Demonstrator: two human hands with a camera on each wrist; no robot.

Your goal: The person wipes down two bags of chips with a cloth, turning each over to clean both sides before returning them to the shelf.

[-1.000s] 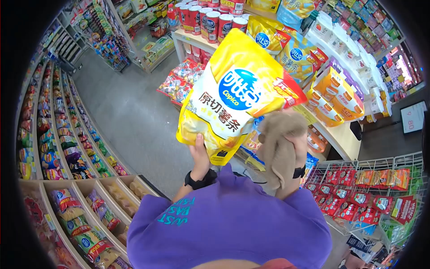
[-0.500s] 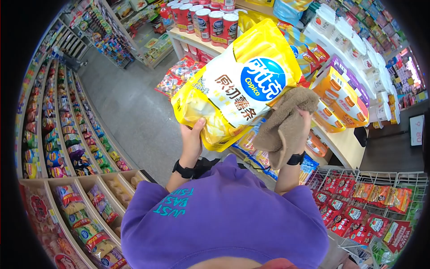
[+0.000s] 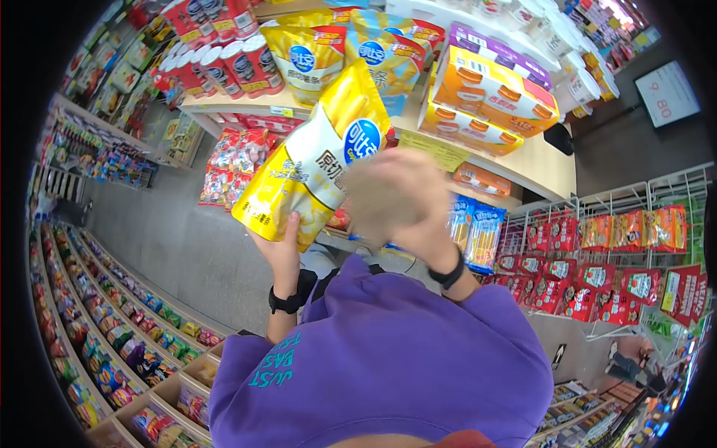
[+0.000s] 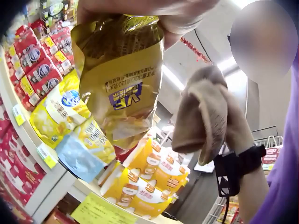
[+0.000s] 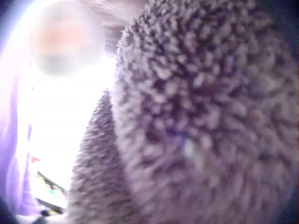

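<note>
A yellow and white snack bag [image 3: 299, 160] is held tilted in front of the body; the left hand [image 3: 278, 243] grips its lower edge, thumb on the printed front. In the left wrist view the bag's gold back [image 4: 122, 88] hangs beneath the left hand [image 4: 140, 10]. The right hand [image 3: 427, 196] holds a brown cloth [image 3: 379, 200], blurred, by the bag's right side; whether cloth and bag touch cannot be told. The left wrist view shows the cloth [image 4: 202, 112] bunched over the right hand's fingers. Fluffy cloth [image 5: 201, 112] fills most of the right wrist view.
Behind the bag, a shelf [image 3: 549, 160] bears red canisters [image 3: 220, 71], more yellow bags [image 3: 305, 56] and orange cartons [image 3: 489, 89]. A wire rack [image 3: 590, 216] with red packets stands at the right. Long snack shelves [image 3: 112, 299] run along the left.
The head view has shifted, bringing the shelf closer. The bag has turned and moved left and slightly down in view. The right hand has moved the cloth left, towards the bag's front.
</note>
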